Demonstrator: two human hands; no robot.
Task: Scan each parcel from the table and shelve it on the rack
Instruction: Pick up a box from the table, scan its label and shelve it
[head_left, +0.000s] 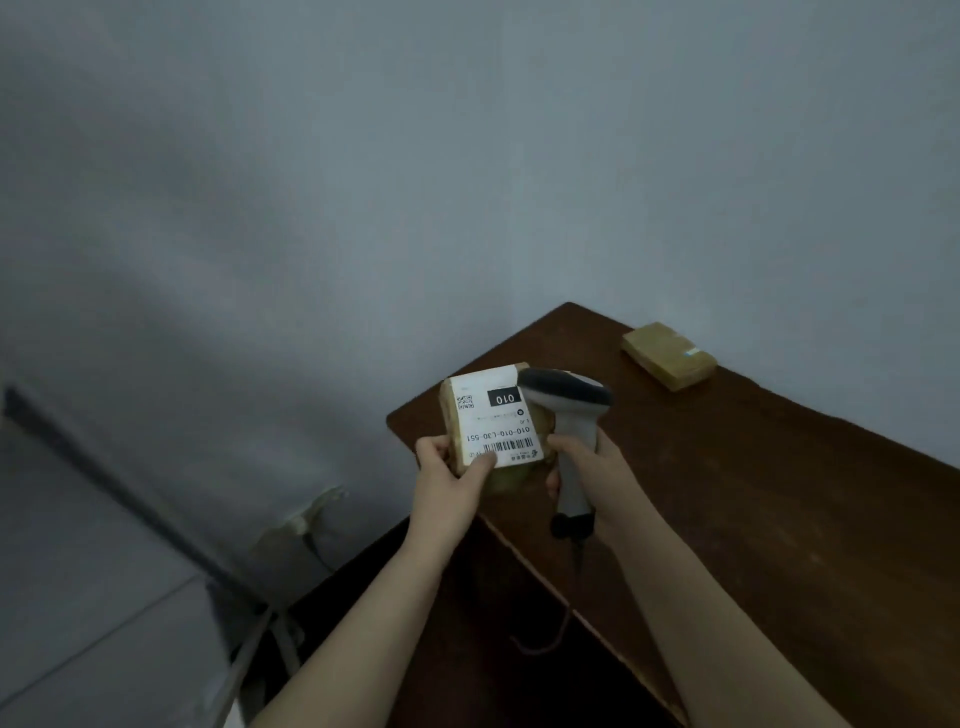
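Two hands: both seen from the head view, raised over the near left corner of the counter (753, 493), each with something in its grasp.
Left hand (452, 478): fingers curled round the lower left edge of the parcel (519, 474), thumb lying across its front.
Parcel: small and brown, held tilted above the counter's corner, between the two hands, its front turned to the camera.
Label (498, 415): white, covers most of the parcel's front; a barcode runs along its lower edge just beside the left thumb, and a black "010" block sits near its upper right.
Right hand (592, 467): clenched round the scanner's handle, just right of the parcel.
Scanner (566, 400): grey and white, pistol-shaped; its head overlaps the parcel's upper right corner.
Cord (550, 631): thin, hangs from the base of the handle down past the counter's front edge.
Second parcel (669, 355): flat, brown, lying on the counter's far edge by the wall (467, 156), well apart from both hands.
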